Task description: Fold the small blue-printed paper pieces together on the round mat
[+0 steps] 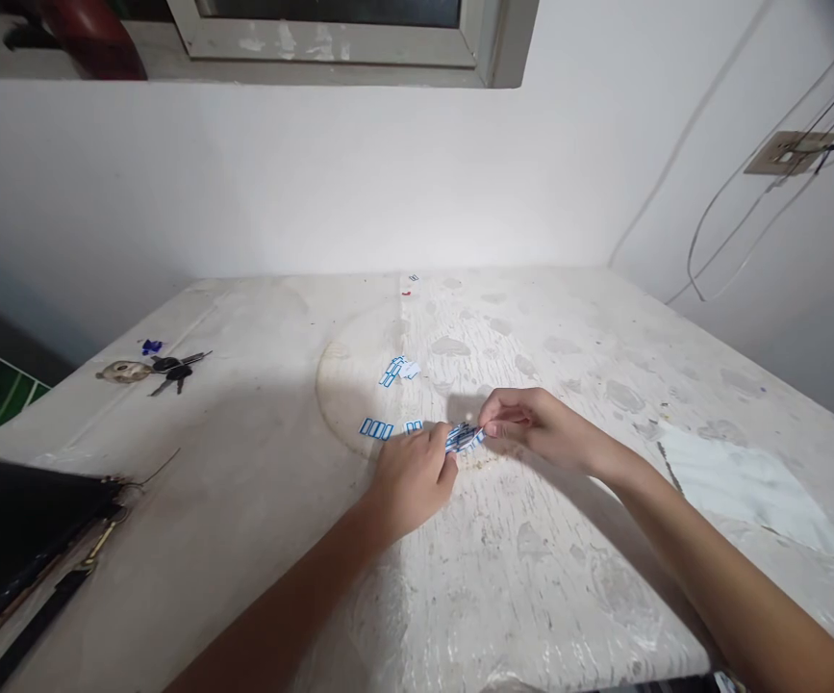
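My left hand is closed on one end of a bunch of small white paper pieces with blue borders, held just above the table. At the bunch's right end, my right hand pinches with thumb and forefinger; whether it grips one piece or several is too small to tell. Left of my hands lies a row of blue-bordered pieces, flat on the table. A short pair shows beside my left knuckles. Farther back sits a small overlapping cluster of the same pieces.
Keys with a fob and a small blue item lie at the left. A black pouch with a zip fills the near left corner. On the right is a pale sheet. A wall socket trails cables.
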A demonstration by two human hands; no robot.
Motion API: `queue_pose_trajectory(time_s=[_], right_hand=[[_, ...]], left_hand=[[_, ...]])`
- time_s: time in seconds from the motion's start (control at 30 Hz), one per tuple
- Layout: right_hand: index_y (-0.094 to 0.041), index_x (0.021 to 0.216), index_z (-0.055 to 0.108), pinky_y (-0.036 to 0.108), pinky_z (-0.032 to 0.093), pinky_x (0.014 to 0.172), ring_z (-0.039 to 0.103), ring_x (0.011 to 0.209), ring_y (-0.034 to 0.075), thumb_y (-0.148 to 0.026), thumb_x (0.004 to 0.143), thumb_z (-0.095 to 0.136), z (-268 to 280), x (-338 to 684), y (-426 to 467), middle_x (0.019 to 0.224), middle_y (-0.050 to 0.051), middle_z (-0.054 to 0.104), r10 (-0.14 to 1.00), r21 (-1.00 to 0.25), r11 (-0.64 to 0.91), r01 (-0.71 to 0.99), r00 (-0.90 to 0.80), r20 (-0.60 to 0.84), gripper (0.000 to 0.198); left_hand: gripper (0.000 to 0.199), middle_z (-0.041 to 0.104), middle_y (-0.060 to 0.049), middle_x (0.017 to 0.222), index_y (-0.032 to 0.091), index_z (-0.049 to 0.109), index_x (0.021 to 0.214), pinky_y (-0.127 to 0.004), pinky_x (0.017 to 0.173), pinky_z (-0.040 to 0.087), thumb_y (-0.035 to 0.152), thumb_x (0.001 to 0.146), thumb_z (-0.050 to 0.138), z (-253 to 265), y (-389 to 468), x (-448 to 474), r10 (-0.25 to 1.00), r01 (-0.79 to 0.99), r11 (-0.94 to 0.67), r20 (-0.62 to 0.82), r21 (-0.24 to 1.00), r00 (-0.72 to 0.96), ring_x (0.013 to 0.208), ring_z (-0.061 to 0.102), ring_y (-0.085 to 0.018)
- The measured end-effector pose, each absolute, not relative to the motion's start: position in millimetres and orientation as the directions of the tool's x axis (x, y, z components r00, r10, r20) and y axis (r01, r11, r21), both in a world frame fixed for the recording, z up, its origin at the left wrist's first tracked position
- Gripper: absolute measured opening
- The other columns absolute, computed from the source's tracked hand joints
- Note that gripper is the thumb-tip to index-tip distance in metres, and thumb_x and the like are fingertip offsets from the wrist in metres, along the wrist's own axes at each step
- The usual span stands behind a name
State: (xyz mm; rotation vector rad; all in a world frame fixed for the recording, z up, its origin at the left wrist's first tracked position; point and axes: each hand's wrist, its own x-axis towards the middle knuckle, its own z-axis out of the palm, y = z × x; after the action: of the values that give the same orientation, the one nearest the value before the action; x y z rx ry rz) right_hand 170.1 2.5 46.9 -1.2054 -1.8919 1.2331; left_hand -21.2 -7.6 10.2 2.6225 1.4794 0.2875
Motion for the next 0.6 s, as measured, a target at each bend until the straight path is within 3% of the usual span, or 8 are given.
queue_pose_trajectory(time_s=[0.2, 0.33, 0.43, 0.6], right_hand=[[-0.017, 0.071, 0.052, 0.023, 0.032, 0.047, 0.04, 0.053, 0.008, -0.025, 0.075, 0.053, 31.4, 164.2, 3.6, 0.061, -0.002, 0.046, 0.904, -0.93, 0.106, 0.352, -0.423, -0.057, 0.009], [-0.018, 0.067, 0.048, 0.024, 0.031, 0.047, 0.04, 0.051, 0.008, -0.025, 0.075, 0.052, 14.3, 158.9, 4.2, 0.057, -0.003, 0.045, 0.947, -0.905, 0.092, 0.416, -0.316, -0.049, 0.011], [-0.018, 0.066, 0.047, 0.024, 0.033, 0.048, 0.044, 0.053, 0.01, -0.026, 0.075, 0.053, 9.9, 156.5, 2.7, 0.057, -0.002, 0.048, 0.951, -0.897, 0.091, 0.432, -0.305, -0.05, 0.013], [-0.018, 0.072, 0.052, 0.025, 0.036, 0.051, 0.047, 0.055, 0.011, -0.03, 0.075, 0.054, 27.3, 158.2, 3.8, 0.062, 0.0, 0.053, 0.967, -0.88, 0.11, 0.463, -0.255, -0.013, 0.013]], left_hand=[[0.015, 0.062, -0.002, 0.08, 0.018, 0.048, 0.092, -0.025, 0.059, 0.037, 0.02, 0.083, 0.036, 11.8, -7.0, -21.9, 0.855, 0.835, -0.519, 0.104, 0.183, 0.508, 0.072, 0.058, -0.016], [0.022, 0.061, -0.002, 0.081, 0.018, 0.047, 0.1, -0.026, 0.061, 0.039, 0.02, 0.079, 0.04, 14.1, -8.5, -23.5, 0.836, 0.81, -0.548, 0.097, 0.21, 0.541, 0.075, 0.058, -0.017], [0.019, 0.062, -0.003, 0.08, 0.017, 0.048, 0.096, -0.026, 0.06, 0.039, 0.027, 0.082, 0.04, 13.8, -8.7, -22.2, 0.844, 0.817, -0.535, 0.095, 0.217, 0.528, 0.074, 0.058, -0.017], [0.022, 0.061, -0.004, 0.076, 0.016, 0.051, 0.088, -0.029, 0.062, 0.038, 0.019, 0.088, 0.03, 6.1, -15.8, -15.4, 0.823, 0.837, -0.543, 0.238, 0.067, 0.515, 0.072, 0.057, -0.017]])
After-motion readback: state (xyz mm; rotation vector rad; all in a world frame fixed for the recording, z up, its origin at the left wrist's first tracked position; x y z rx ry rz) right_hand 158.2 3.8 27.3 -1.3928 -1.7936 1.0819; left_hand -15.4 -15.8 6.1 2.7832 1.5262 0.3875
